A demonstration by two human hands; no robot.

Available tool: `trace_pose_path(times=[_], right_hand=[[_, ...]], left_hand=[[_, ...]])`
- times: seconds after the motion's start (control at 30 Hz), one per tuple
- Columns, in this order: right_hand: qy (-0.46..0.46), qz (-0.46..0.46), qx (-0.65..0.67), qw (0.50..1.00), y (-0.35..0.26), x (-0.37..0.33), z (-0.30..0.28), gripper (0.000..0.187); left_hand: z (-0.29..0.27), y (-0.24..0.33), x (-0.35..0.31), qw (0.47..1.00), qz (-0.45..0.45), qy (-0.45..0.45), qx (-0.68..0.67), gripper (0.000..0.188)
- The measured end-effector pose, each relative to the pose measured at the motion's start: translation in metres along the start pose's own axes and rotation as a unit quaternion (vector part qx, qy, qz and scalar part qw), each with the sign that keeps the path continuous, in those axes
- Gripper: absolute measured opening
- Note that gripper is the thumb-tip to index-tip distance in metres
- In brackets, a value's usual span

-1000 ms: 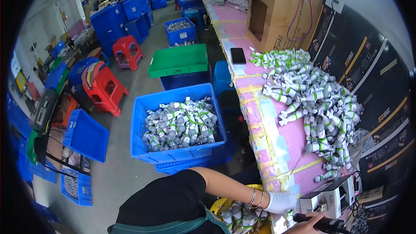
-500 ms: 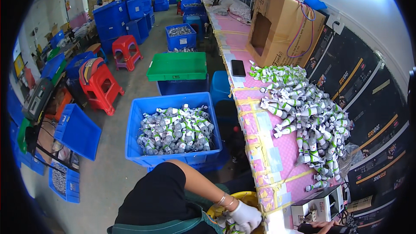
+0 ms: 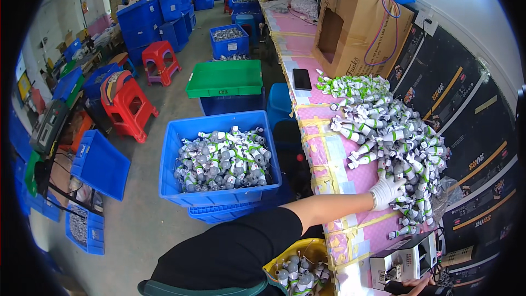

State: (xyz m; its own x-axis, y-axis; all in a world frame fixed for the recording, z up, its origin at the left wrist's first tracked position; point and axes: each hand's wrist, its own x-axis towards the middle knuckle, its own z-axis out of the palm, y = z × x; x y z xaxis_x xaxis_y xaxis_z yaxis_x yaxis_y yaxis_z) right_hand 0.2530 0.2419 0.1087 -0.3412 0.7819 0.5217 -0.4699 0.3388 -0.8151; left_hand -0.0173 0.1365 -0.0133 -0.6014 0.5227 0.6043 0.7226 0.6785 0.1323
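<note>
Figures (image 3: pixel 419 161), grey-headed and white with green bands, lie heaped toward the wall-side edge of the counter (image 3: pixel 361 178), directly beyond and under the fingers (image 3: pixel 399 185) of the gloved left hand (image 3: pixel 387 192). That hand extends from the counter's aisle-side edge and meets the heap on its near flank; its fingers are part-spread and bent, touching figures, though whether they have hold of one cannot be told. Long axes run every way; one figure just beyond the knuckles lies roughly along the counter's length. The right hand (image 3: pixel 419 284) is farther off, beside the white device (image 3: pixel 408 260); partly cut off, so its grip cannot be told. Dark lettering marks the cardboard box (image 3: pixel 359 38) past the heap's far end; black wall panels (image 3: pixel 466 137) bear orange stripes and numerals; the blue bin (image 3: pixel 219 49) along the aisle has a label too small to read.
</note>
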Motion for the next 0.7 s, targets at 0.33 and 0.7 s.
trace_pose_path(times=[0.33,0.7], right_hand=[[0.017,0.003,0.004,1.0,-0.001,0.002,-0.017,0.024],[0.028,-0.008,0.035,0.999,0.038,0.022,0.01,0.021]], left_hand=[[0.003,0.005,-0.046,0.989,0.005,-0.086,-0.119,0.032],[-0.119,0.037,-0.119,0.883,0.136,-0.295,-0.339,0.051]])
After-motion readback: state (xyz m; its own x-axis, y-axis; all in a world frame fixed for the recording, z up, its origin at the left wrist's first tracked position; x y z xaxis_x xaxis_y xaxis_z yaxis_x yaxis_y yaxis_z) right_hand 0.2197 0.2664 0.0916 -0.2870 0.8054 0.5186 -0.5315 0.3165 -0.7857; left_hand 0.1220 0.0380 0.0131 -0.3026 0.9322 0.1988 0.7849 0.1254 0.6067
